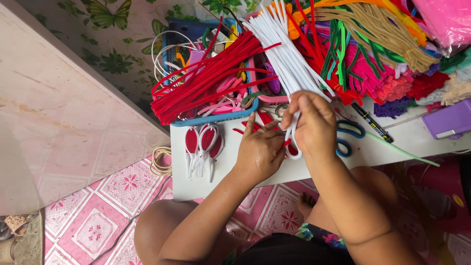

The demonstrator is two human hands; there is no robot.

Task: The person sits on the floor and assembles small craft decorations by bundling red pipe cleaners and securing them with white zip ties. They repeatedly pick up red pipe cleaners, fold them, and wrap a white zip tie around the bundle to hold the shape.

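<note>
So both hands are working over the white tabletop (314,169): the right hand (314,125) has its fingers pinched around a white pipe cleaner (293,135) bent into a loop, and the left hand (260,147) sits just beside it, fingers curled on a red piece (286,143). Finished red-and-white petal shapes (202,145) lie left of the hands, blue scissors (348,137) just right, and a blue tray (216,118) of red pipe cleaners (206,78) sits behind.

Left hand (260,149) and right hand (314,125) close together, fingers curled.
</note>
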